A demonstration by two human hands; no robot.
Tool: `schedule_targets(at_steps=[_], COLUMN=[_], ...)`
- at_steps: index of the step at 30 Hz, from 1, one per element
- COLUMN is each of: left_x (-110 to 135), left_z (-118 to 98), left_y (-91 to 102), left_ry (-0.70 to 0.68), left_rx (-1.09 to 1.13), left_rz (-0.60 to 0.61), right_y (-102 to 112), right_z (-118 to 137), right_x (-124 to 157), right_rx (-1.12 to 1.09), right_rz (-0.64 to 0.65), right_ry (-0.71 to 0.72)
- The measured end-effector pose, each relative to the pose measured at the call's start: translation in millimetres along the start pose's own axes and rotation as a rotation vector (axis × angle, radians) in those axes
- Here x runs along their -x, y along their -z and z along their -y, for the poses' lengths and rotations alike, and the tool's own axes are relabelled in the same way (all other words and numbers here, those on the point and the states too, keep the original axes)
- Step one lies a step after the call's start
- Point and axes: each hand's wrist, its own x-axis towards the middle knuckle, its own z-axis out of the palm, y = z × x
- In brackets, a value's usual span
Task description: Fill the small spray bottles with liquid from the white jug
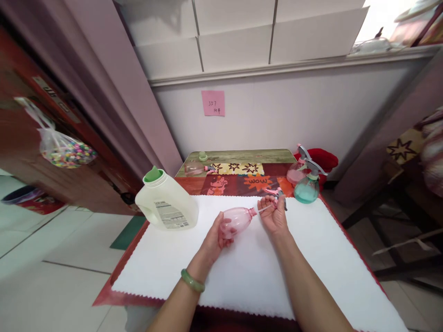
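My left hand [221,235] is wrapped round a clear pink spray bottle [238,220], tilted on its side with its threaded neck toward the right. In my right hand [275,216] is a pink and grey spray trigger head [276,192]. A thin pale dip tube [263,209] runs from it toward the bottle's neck; I cannot tell whether its tip is inside. Left of my hands stands a large whitish jug [169,203] with a green spout and no cap on it.
Two spray bottles with heads stand at the back right, one pink [296,173], one with green-blue liquid [307,190]. Another pink spray bottle [194,168] lies at the back left beside a green cap [203,157]. A white cloth [166,263] covers the table; a wall is behind.
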Motion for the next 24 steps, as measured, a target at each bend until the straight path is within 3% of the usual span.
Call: schedule_targets(at_steps=[6, 11, 17, 24], left_x=[10, 10, -5, -25], left_z=[-13, -18, -14, -17], left_y=[18.9, 26.1, 14.8, -3.1], left_ry=[-0.084, -0.179, -0.283, -0.48], left_rx=[0.142, 0.231, 0.202, -0.026], left_rz=[0.118, 0.121, 0.062, 0.012], right_y=[-3, -3, -2, -7], right_z=[19, 29, 17, 2], right_x=[4, 2, 2, 9], right_rx=[0.05, 0.12, 0.309, 0.703], right_rz=[0.098, 0.069, 0.083, 0.062], right_ry=[0.083, 0.132, 0.082, 0.128])
